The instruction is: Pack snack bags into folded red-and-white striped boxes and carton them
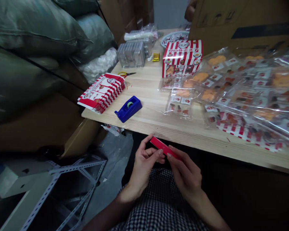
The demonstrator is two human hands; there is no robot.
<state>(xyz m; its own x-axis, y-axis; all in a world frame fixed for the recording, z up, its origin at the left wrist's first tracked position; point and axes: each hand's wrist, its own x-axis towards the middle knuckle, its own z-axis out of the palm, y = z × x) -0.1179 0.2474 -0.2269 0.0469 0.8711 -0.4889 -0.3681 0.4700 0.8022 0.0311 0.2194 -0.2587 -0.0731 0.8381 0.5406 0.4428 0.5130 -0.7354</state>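
Observation:
Below the table's front edge, over my lap, both hands hold a flat red piece of card (164, 147) seen almost edge-on. My left hand (144, 162) pinches its left end with fingers closed. My right hand (184, 171) grips its right end, fingers closed too. A stack of flat red-and-white striped boxes (102, 92) lies at the table's left corner. One assembled striped box (182, 57) stands further back. A blue tape dispenser (128, 108) sits near the front edge, closest to my hands.
The wooden table (156, 123) carries several clear bags of small toy food (243, 93) on the right, scissors (127, 74), and clear plastic cases (132, 54) at the back. A large cardboard box (243, 22) stands behind. Metal racking (69, 186) lies on the floor at left.

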